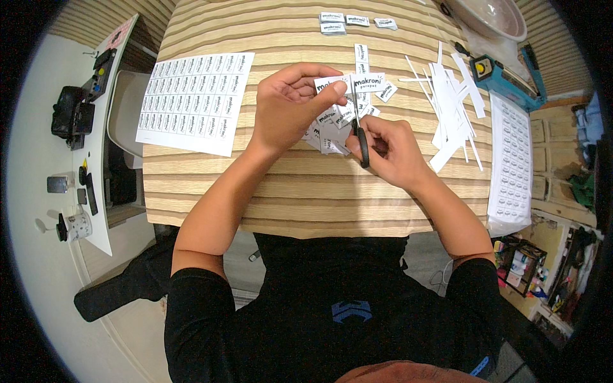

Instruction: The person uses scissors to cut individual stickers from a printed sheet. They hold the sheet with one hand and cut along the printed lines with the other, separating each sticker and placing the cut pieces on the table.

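Between thumb and fingers, my left hand (297,103) pinches a printed paper label strip (371,83). My right hand (390,148) grips black-handled scissors (362,141), whose blades point away from me and cross the strip between two printed labels. Below the hands lies a loose pile of cut paper labels (330,131), partly covered by my fingers. Another uncut strip (361,55) extends from under the held one, and a single cut label (387,92) rests to its right.
A printed label sheet (196,103) lies at left. Small label stacks (332,24) stand at the far side. White paper offcuts (450,105) are heaped at right, near a teal device (507,81), more printed sheets (511,163) and a round basin (493,16).
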`<move>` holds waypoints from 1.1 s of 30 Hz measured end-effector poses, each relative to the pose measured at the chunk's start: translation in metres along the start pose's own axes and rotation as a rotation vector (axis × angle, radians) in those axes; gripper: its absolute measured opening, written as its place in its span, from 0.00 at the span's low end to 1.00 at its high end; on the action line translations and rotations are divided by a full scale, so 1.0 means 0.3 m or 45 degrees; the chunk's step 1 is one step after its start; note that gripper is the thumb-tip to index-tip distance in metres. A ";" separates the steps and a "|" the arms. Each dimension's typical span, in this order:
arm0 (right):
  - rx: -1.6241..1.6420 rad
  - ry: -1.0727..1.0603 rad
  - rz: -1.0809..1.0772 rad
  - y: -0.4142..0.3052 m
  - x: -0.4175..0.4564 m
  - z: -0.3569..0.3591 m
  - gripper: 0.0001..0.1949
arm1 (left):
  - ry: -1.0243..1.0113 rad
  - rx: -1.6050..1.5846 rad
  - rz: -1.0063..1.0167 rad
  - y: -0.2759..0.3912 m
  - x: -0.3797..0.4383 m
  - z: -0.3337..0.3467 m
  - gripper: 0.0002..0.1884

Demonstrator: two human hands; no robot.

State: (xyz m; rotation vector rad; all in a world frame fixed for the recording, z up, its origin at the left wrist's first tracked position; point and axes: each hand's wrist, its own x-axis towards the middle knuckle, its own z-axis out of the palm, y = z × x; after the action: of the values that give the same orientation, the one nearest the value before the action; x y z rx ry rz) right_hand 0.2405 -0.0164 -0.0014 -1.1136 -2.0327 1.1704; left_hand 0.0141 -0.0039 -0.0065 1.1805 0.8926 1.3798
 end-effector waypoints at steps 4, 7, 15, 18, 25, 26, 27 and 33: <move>-0.009 0.006 -0.001 0.001 0.000 0.001 0.20 | -0.018 0.019 0.001 -0.004 -0.002 -0.001 0.15; -0.006 0.008 0.000 0.004 0.000 0.002 0.20 | -0.027 0.000 0.016 -0.006 -0.004 0.002 0.14; -0.027 0.001 0.013 -0.004 0.000 -0.002 0.20 | -0.064 0.035 0.024 -0.008 -0.004 -0.002 0.14; -0.011 -0.002 0.017 -0.004 -0.001 -0.002 0.20 | -0.063 0.047 0.028 -0.009 -0.003 -0.003 0.13; 0.003 0.014 -0.003 0.002 -0.001 0.003 0.20 | -0.053 0.012 0.021 -0.009 -0.003 -0.001 0.13; 0.000 0.012 -0.001 0.003 -0.001 0.004 0.20 | -0.056 0.019 0.021 -0.007 -0.003 -0.001 0.13; -0.003 0.011 0.000 0.004 -0.001 0.004 0.20 | -0.059 0.026 0.020 -0.005 -0.003 -0.002 0.13; -0.010 0.017 -0.002 0.005 0.000 0.004 0.20 | -0.064 0.047 0.021 -0.002 -0.005 -0.001 0.12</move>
State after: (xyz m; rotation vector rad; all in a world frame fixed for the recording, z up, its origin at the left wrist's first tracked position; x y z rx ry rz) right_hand 0.2403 -0.0165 -0.0033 -1.1200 -2.0290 1.1521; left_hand 0.0140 -0.0052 -0.0074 1.2478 0.8783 1.3459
